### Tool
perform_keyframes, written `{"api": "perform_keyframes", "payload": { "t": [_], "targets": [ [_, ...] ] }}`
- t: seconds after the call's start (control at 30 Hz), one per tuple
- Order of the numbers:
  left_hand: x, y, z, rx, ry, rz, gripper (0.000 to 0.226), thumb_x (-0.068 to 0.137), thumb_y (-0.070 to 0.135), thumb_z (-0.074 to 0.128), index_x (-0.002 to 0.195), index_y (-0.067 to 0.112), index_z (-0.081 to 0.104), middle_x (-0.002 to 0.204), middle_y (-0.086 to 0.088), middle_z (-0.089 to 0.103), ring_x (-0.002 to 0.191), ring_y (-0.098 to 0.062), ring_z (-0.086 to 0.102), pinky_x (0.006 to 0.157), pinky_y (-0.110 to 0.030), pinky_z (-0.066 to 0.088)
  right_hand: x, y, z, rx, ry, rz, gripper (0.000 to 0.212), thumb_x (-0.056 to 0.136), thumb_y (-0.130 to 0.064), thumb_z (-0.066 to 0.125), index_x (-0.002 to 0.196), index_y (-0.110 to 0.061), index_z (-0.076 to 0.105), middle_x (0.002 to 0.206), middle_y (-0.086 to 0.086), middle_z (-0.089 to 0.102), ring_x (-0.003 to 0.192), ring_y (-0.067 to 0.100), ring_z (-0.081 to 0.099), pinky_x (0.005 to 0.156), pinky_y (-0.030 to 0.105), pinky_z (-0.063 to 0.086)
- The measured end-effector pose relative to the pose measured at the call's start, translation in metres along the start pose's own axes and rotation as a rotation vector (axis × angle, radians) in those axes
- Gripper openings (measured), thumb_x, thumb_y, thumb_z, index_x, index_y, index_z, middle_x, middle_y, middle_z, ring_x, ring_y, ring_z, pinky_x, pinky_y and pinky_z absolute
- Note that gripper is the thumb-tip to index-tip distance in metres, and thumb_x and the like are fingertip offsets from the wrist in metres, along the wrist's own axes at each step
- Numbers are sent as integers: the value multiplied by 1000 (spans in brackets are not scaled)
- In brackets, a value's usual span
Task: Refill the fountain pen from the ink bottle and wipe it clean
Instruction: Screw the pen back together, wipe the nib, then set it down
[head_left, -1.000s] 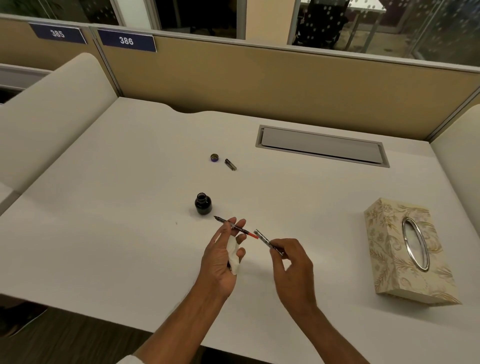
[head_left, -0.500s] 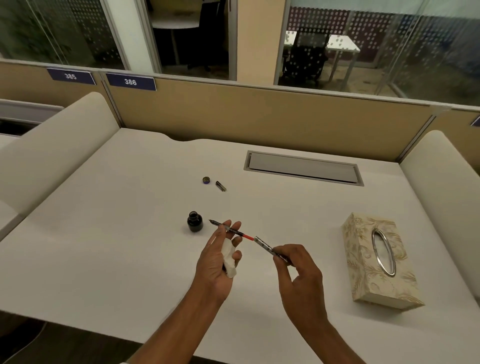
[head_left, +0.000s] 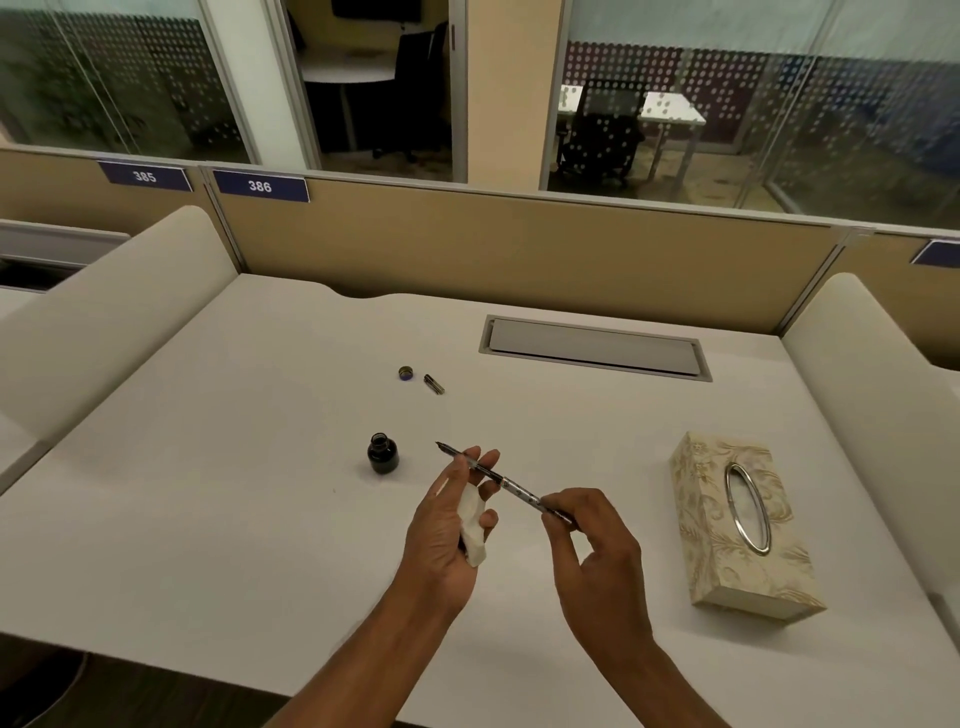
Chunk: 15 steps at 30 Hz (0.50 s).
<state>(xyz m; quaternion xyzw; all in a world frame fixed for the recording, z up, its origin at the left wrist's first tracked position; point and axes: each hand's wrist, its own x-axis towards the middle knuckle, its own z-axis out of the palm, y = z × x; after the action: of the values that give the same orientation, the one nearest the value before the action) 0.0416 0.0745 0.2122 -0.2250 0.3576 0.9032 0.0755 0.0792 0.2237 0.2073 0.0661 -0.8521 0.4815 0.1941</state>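
Observation:
A thin dark fountain pen (head_left: 511, 486) hangs over the white desk, nib pointing up-left. My left hand (head_left: 452, 525) pinches its front section near the nib and also keeps a folded white tissue (head_left: 474, 525) against the palm. My right hand (head_left: 592, 545) grips the barrel at the pen's rear end. A small black ink bottle (head_left: 383, 453) stands uncapped just left of the nib. Its cap (head_left: 406, 372) and the pen cap (head_left: 434, 384) lie further back on the desk.
A patterned tissue box (head_left: 737, 525) lies to the right. A grey cable hatch (head_left: 595, 349) is set in the desk (head_left: 208, 493) near the back partition. Padded side dividers flank the desk left and right.
The red section between the pen's two halves no longer shows; the barrel now meets the front part. The camera has tilted up, so the desk and hands sit lower in view.

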Motion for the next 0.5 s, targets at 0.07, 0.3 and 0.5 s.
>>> {"api": "perform_keyframes", "payload": {
  "t": [0.07, 0.3, 0.5],
  "targets": [
    [-3, -2, 4, 34, -25, 4, 22, 102, 26, 53, 116, 18, 69, 123, -5, 74, 110, -21, 62, 60, -28, 33, 2, -2, 3, 0, 11, -11, 20, 91, 1, 68, 97, -17, 69, 95, -9, 65, 93, 8, 63, 81, 12, 49],
    [-13, -3, 16, 127, -84, -5, 22, 102, 26, 51, 112, 18, 69, 130, -6, 71, 118, -23, 62, 67, -32, 31, 4, -11, 13, 46, 67, 3, 19, 92, 0, 67, 96, -18, 70, 94, -9, 65, 92, 9, 63, 77, 14, 50],
    [-18, 6, 15, 145, -82, 6, 22, 103, 22, 50, 116, 14, 66, 132, -14, 68, 103, -21, 66, 54, -26, 27, 2, -16, 17, 163, 70, 110, 18, 96, -2, 63, 99, -17, 71, 91, -9, 70, 77, 15, 69, 67, 27, 59]
  ]
}}
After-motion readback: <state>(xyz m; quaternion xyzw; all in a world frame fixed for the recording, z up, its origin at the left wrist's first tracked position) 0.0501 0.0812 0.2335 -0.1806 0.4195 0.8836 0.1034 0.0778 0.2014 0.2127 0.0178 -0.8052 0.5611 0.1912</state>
